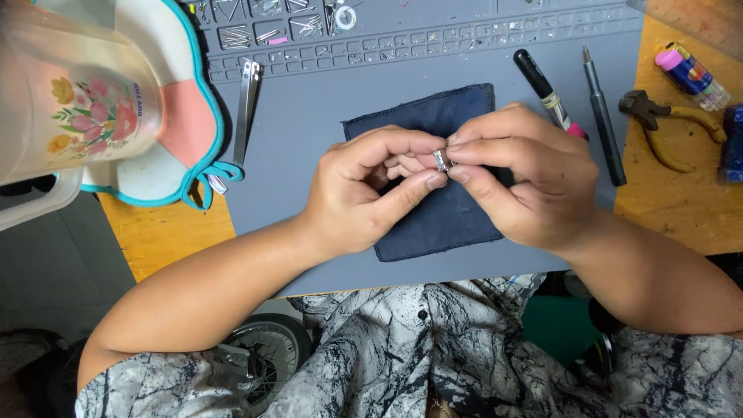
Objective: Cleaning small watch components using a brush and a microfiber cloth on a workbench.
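Note:
Both hands meet over a dark blue cloth square [449, 224] on a grey work mat [309, 131]. My left hand [364, 190] and my right hand [518, 174] pinch a small silver metal part [441, 160] between thumbs and forefingers, each from its own side. The part is mostly hidden by the fingertips, so its shape is unclear.
Metal tweezers [248, 108] lie upper left on the mat. A black marker [546, 89] and a dark pen-like tool [604, 116] lie to the right. Pliers [665, 124] and a small glue tube [691, 75] rest on the wooden table. A floral plastic jug [77, 101] stands far left.

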